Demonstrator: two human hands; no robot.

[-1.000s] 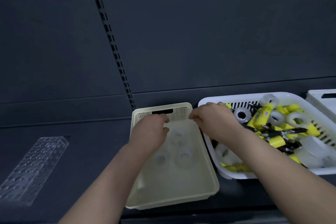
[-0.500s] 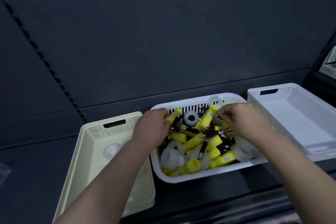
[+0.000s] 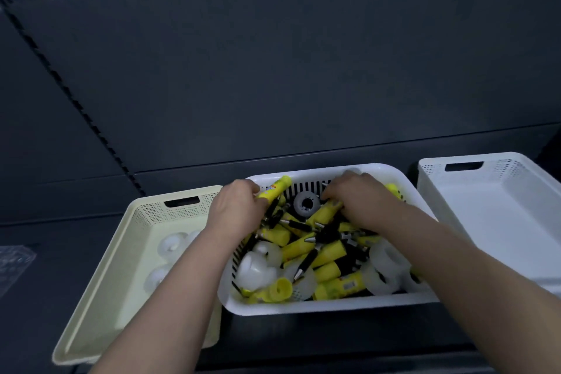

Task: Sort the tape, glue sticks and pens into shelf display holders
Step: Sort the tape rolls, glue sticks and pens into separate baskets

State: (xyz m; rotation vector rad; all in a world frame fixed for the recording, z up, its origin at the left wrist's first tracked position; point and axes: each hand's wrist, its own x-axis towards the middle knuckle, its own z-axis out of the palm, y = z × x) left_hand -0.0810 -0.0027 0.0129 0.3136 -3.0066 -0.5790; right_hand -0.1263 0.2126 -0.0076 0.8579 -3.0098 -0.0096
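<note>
Left hand point(image 3: 239, 212): I grip a yellow glue stick point(image 3: 274, 191).
Right hand point(image 3: 362, 202): curled down into the white basket point(image 3: 303, 308); hold unclear.
Grey tape roll point(image 3: 306, 204): between my hands.

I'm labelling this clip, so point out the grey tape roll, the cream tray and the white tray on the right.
grey tape roll point(image 3: 299, 208), head view, its flat face left of the core.
cream tray point(image 3: 121, 297), head view, bare floor near the front.
white tray point(image 3: 501, 222), head view, bare floor.
</note>
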